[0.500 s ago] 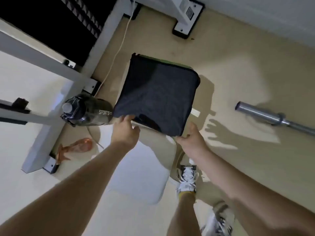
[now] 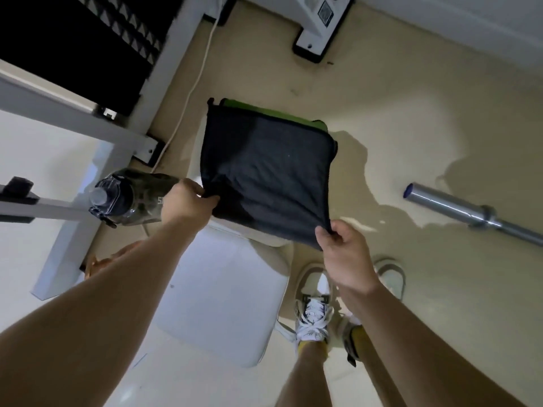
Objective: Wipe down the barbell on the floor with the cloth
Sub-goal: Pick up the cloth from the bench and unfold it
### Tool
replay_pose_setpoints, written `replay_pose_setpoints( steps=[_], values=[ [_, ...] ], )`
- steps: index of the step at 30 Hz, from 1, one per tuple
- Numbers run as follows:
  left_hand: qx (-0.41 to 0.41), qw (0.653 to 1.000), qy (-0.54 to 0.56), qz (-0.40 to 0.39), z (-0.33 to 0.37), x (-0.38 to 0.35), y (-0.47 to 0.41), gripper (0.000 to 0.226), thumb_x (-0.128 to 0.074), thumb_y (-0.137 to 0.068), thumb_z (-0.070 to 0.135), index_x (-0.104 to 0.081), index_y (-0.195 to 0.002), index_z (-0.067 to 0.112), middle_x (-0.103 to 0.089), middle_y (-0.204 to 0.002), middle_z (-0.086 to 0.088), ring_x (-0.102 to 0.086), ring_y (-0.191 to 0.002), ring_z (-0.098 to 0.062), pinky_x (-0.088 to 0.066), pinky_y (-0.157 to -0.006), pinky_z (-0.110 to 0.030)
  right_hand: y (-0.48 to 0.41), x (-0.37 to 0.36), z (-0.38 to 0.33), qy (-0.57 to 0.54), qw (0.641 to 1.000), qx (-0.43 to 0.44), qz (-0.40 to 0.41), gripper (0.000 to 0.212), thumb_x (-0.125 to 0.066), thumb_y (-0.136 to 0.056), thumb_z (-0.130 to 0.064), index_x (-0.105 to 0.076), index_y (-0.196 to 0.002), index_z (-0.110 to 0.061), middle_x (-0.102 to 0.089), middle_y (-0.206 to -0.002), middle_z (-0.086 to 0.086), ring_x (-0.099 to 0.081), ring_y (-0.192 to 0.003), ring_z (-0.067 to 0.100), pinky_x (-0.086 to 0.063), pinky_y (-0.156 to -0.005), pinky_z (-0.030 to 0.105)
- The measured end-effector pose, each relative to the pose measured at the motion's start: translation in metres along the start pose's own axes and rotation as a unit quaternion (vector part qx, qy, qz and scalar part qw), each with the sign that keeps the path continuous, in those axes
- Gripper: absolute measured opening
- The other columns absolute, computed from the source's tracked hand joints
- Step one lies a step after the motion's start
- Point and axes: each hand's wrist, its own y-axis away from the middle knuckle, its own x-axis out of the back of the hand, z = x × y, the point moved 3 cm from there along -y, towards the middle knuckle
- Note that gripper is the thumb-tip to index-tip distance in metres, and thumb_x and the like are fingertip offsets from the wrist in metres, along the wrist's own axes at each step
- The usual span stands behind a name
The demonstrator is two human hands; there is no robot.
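Note:
A dark cloth (image 2: 267, 171) with a green underside hangs spread out in front of me, over the end of a white padded bench (image 2: 223, 301). My left hand (image 2: 188, 201) pinches its near left corner. My right hand (image 2: 343, 248) pinches its near right corner. The steel barbell (image 2: 458, 211) lies on the beige floor at the right, its sleeve end pointing left and its shaft running off the right edge. Both hands are well to the left of the barbell.
A dark sports bottle (image 2: 129, 198) lies left of the cloth by a white rack frame (image 2: 73, 218). A white cable (image 2: 191, 89) runs along the floor. A white base foot (image 2: 320, 27) stands at the top. My sneakers (image 2: 314, 315) are below the right hand.
Both hands have closed on the cloth's near corners and lifted its near edge, showing the green underside. The view has shifted slightly.

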Motion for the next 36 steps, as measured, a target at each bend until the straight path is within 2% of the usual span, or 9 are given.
replay_pose_setpoints(
  steps=[4,7,11,15,20,25,28,32,36],
  values=[
    [-0.045,0.949,0.3,-0.093,0.043,0.045,0.045,0.016,-0.069,-0.084,0.023,-0.06,-0.078,0.011,-0.065,-0.074,-0.003,-0.062,-0.067,-0.017,-0.051,-0.062,-0.024,0.031,0.072,-0.051,-0.097,0.992,0.001,0.082,0.011,-0.055,-0.093,-0.022,-0.055,-0.082,-0.019,-0.06,-0.083,0.009,-0.061,-0.081,0.024,-0.053,-0.086,0.054],
    [-0.08,0.888,0.433,-0.129,0.085,0.091,0.089,0.004,-0.057,-0.092,0.009,-0.06,-0.093,0.012,-0.068,-0.081,-0.005,-0.066,-0.072,-0.017,-0.054,-0.066,-0.025,0.062,0.131,-0.109,-0.137,0.985,0.051,0.095,0.019,-0.064,-0.087,-0.018,-0.054,-0.092,-0.033,-0.062,-0.079,0.021,-0.06,-0.077,0.026,-0.052,-0.081,0.044],
    [-0.217,0.903,0.333,-0.161,0.156,0.143,0.157,0.016,-0.05,-0.095,0.019,-0.057,-0.106,0.029,-0.06,-0.074,0.006,-0.054,-0.057,-0.005,-0.045,-0.053,-0.017,0.117,0.196,-0.162,0.197,0.972,0.127,-0.01,0.048,-0.082,-0.067,-0.028,-0.053,-0.103,-0.042,-0.058,-0.088,-0.009,-0.055,-0.074,0.001,-0.041,-0.066,0.013],
    [-0.389,0.893,0.012,-0.226,0.21,0.158,0.23,0.024,-0.075,-0.074,0.032,-0.062,-0.092,0.041,-0.065,-0.09,0.014,-0.06,-0.082,-0.007,-0.05,-0.071,-0.022,0.175,0.271,-0.166,0.409,0.877,0.197,0.154,0.024,-0.079,-0.071,-0.022,-0.073,-0.093,-0.029,-0.042,-0.077,-0.007,-0.044,-0.074,0.018,-0.038,-0.063,0.031],
    [-0.522,0.822,-0.105,-0.201,0.245,0.127,0.319,0.015,-0.058,-0.078,0.047,-0.07,-0.071,0.04,-0.053,-0.09,0.026,-0.046,-0.09,-0.007,-0.036,-0.074,-0.015,0.255,0.369,-0.125,0.252,0.941,0.154,0.163,0.014,-0.07,-0.081,-0.012,-0.075,-0.085,-0.025,-0.058,-0.121,-0.012,-0.044,-0.123,0.006,-0.038,-0.088,0.009],
    [-0.554,0.804,-0.048,-0.21,0.279,0.073,0.428,0.043,-0.051,-0.087,0.052,-0.068,-0.059,0.025,-0.061,-0.087,0.03,-0.05,-0.091,0.01,-0.035,-0.075,-0.004,0.321,0.449,-0.057,0.077,0.963,0.078,0.247,0.019,-0.068,-0.082,-0.019,-0.07,-0.068,-0.032,-0.067,-0.064,-0.01,-0.058,-0.056,0.004,-0.041,-0.051,0.016],
    [-0.483,0.854,0.011,-0.194,0.298,0.027,0.496,0.049,-0.038,-0.089,0.056,-0.06,-0.062,0.021,-0.058,-0.055,-0.003,-0.055,-0.055,-0.015,-0.04,-0.054,-0.027,0.342,0.492,-0.009,0.067,0.947,0.059,0.308,0.016,-0.065,-0.084,-0.03,-0.065,-0.069,-0.023,-0.064,-0.061,-0.003,-0.059,-0.06,0.008,-0.045,-0.056,0.027],
    [-0.389,0.88,0.113,-0.248,0.321,-0.036,0.581,0.028,-0.041,-0.097,0.033,-0.061,-0.077,0.036,-0.065,-0.075,0.011,-0.059,-0.072,-0.003,-0.042,-0.057,-0.016,0.362,0.533,0.044,-0.188,0.942,0.042,0.274,0.024,-0.06,-0.09,-0.028,-0.07,-0.082,-0.008,-0.068,-0.077,0.02,-0.064,-0.068,0.026,-0.053,-0.059,0.042],
    [-0.332,0.821,0.186,-0.425,0.347,-0.1,0.672,0.022,-0.048,-0.096,0.03,-0.064,-0.105,0.04,-0.071,-0.098,0.014,-0.066,-0.092,-0.003,-0.051,-0.072,-0.017,0.37,0.557,0.08,-0.369,0.92,-0.009,0.134,0.027,-0.05,-0.095,-0.024,-0.07,-0.1,-0.007,-0.069,-0.069,-0.001,-0.067,-0.068,0.011,-0.054,-0.074,0.033]
  ],
)
